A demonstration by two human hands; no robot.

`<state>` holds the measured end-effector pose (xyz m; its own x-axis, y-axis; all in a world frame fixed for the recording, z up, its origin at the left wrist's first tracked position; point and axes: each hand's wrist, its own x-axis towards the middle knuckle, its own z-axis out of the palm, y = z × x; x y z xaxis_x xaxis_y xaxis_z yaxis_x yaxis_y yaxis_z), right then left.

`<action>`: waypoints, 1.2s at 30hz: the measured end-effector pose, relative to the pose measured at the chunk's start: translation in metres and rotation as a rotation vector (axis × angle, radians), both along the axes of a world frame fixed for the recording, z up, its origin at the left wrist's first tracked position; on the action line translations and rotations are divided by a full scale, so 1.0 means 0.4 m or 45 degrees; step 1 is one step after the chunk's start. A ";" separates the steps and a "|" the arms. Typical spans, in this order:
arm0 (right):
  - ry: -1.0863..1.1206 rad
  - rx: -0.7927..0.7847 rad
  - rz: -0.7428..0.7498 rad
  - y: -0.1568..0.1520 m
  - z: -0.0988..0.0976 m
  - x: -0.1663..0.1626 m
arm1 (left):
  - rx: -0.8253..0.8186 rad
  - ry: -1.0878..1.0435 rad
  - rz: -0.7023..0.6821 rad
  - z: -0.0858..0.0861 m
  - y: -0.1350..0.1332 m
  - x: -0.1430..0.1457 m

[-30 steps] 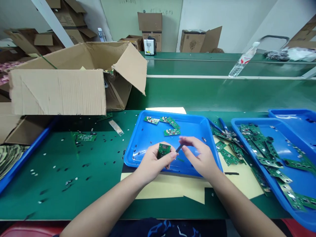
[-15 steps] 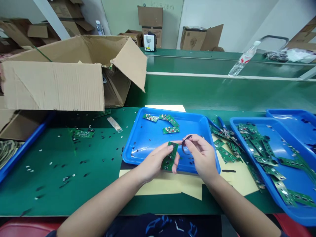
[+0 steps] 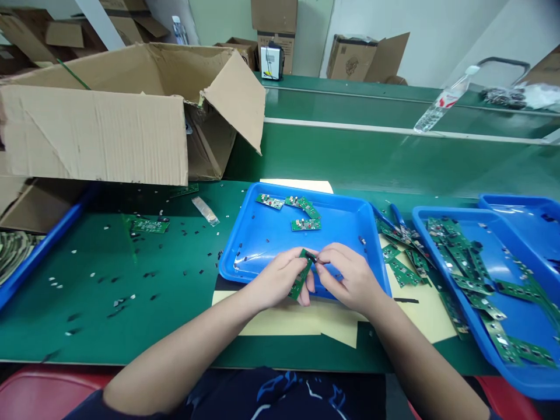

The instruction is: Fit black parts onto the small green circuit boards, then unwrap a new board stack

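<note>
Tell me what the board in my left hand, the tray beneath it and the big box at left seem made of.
Board: probably resin laminate with a green coating, judging by its thin, flat shape. Tray: likely molded plastic, glossy, with highlights and rounded corners. Box: corrugated cardboard, matte brown, with faint ridges.

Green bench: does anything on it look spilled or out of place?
Yes. Small dark and white bits lie scattered across the green bench left of the middle blue tray, and a loose circuit board lies among them; outside any tray, they look like spilled scraps.
</note>
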<state>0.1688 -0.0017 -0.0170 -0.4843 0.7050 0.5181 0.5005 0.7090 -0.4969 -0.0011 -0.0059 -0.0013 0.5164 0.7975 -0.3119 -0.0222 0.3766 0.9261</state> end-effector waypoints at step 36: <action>0.224 -0.238 -0.184 0.009 -0.013 0.001 | 0.190 0.189 0.093 0.008 -0.001 -0.003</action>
